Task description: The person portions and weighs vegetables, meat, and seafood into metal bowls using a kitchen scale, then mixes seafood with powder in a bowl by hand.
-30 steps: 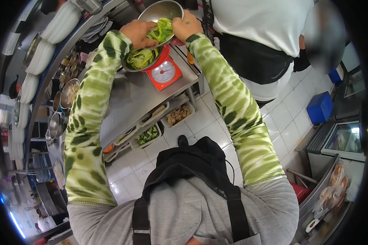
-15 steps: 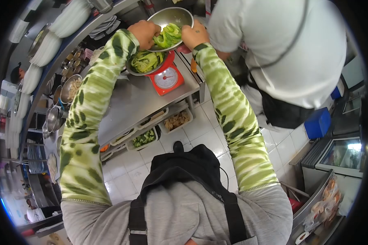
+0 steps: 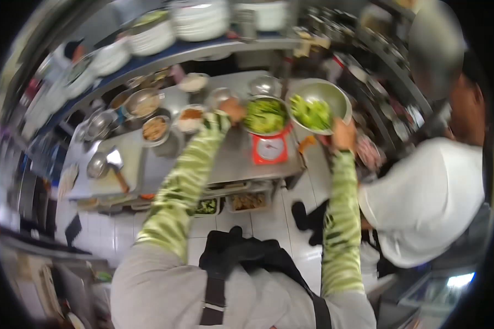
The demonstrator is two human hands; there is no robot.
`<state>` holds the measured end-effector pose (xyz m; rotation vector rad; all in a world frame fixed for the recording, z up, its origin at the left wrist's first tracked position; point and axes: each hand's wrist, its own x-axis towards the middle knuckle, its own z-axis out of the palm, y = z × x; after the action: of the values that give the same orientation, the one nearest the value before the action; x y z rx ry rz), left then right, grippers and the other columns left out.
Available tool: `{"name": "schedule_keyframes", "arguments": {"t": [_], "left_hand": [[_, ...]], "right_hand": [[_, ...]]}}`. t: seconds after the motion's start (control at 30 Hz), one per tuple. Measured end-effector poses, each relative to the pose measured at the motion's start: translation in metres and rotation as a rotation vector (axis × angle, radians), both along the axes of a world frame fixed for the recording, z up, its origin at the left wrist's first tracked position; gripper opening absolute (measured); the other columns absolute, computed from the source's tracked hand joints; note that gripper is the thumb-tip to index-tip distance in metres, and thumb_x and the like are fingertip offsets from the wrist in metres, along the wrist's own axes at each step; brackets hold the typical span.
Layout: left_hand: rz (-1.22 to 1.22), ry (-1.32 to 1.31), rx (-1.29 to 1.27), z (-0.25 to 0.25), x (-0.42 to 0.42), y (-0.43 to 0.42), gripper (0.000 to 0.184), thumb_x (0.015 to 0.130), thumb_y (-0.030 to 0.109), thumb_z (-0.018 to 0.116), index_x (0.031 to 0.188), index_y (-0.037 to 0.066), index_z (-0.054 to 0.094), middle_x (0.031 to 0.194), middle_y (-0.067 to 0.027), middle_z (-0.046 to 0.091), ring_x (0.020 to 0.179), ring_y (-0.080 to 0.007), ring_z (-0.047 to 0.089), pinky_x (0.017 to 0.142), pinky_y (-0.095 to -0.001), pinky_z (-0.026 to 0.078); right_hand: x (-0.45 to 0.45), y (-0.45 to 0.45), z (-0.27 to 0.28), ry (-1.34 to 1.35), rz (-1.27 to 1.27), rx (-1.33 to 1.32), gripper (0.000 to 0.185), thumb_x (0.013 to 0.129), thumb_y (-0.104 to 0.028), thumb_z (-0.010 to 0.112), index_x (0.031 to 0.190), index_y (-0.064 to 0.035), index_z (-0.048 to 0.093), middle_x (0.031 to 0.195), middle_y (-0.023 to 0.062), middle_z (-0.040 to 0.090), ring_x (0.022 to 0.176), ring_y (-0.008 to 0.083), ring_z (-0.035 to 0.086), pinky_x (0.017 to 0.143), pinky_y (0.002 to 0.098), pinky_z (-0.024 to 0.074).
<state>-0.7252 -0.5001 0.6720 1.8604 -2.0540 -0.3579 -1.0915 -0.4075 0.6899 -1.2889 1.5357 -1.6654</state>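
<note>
My right hand [image 3: 344, 135] grips the near right rim of a wide metal bowl [image 3: 335, 97], tilted to the right of the scale. Bright green sliced vegetables [image 3: 311, 113] lie in that bowl. Just left of a second bowl, full of green vegetable slices [image 3: 265, 115], is my left hand [image 3: 233, 109]. Its fingers are blurred, and whether it touches that bowl's rim is unclear. The second bowl stands on a red kitchen scale [image 3: 269, 148] with a round white dial. Green patterned sleeves cover both my forearms.
Several bowls of ingredients, among them a bowl of brownish food [image 3: 155, 129], stand along the steel counter [image 3: 233, 164]. A cleaver [image 3: 117, 164] and a ladle [image 3: 97, 164] lie left. Stacked plates [image 3: 200, 21] fill the shelf above. A person in a white shirt [image 3: 422, 197] stands close on the right.
The view has swung toward the left of the counter. My left hand has come out of the metal bowl's vegetables and moved left. My right hand has shifted the metal bowl right, away from the scale.
</note>
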Motion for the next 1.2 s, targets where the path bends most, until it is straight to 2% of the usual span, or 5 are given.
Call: {"name": "schedule_keyframes", "arguments": {"t": [0.3, 0.47, 0.7, 1.03, 1.2], "left_hand": [[0.126, 1.143, 0.263, -0.013, 0.004, 0.019, 0.014, 0.08, 0.011, 0.068, 0.079, -0.001, 0.061, 0.066, -0.0101, 0.061, 0.048, -0.0143, 0.057, 0.038, -0.0266, 0.043], [0.126, 1.376, 0.3, 0.017, 0.099, 0.074, 0.007, 0.079, 0.002, 0.062, 0.081, 0.001, 0.056, 0.064, -0.0043, 0.051, 0.046, -0.0117, 0.047, 0.035, -0.0264, 0.034], [0.22, 1.098, 0.327, -0.028, 0.288, 0.13, 0.003, 0.08, 0.006, 0.061, 0.082, 0.004, 0.058, 0.065, -0.0029, 0.052, 0.05, -0.0107, 0.05, 0.038, -0.0243, 0.041], [0.129, 1.205, 0.131, -0.032, 0.303, -0.04, 0.006, 0.082, 0.007, 0.059, 0.078, 0.004, 0.059, 0.062, -0.006, 0.058, 0.04, -0.0124, 0.05, 0.035, -0.0247, 0.04], [0.202, 1.363, 0.041, -0.065, 0.212, -0.189, 0.005, 0.081, 0.005, 0.06, 0.076, 0.004, 0.059, 0.065, -0.0064, 0.059, 0.043, -0.0148, 0.053, 0.037, -0.0261, 0.044]], "right_hand": [[0.074, 0.111, 0.063, -0.29, 0.17, 0.08, 0.035, 0.091, -0.015, 0.049, 0.124, -0.0054, 0.051, 0.089, 0.0113, 0.063, 0.049, 0.0162, 0.059, 0.029, 0.0237, 0.0386], [0.09, 0.143, 0.007, -0.234, 0.342, 0.159, 0.039, 0.088, -0.011, 0.052, 0.126, -0.0003, 0.054, 0.109, 0.0106, 0.061, 0.097, 0.0166, 0.058, 0.085, 0.0276, 0.045], [0.25, 0.139, -0.098, -0.378, 0.38, 0.538, 0.043, 0.085, -0.015, 0.054, 0.126, -0.0036, 0.055, 0.091, 0.0109, 0.066, 0.059, 0.0185, 0.065, 0.031, 0.0281, 0.0493], [0.341, 0.063, -0.215, -0.141, 0.295, 0.323, 0.034, 0.092, -0.026, 0.058, 0.114, -0.0001, 0.061, 0.09, 0.0073, 0.067, 0.076, 0.0127, 0.06, 0.072, 0.0299, 0.0484], [0.353, 0.063, -0.204, -0.022, 0.168, 0.14, 0.037, 0.092, -0.023, 0.059, 0.121, 0.0009, 0.06, 0.073, 0.0047, 0.063, 0.062, 0.0103, 0.055, 0.059, 0.0266, 0.0464]]}}
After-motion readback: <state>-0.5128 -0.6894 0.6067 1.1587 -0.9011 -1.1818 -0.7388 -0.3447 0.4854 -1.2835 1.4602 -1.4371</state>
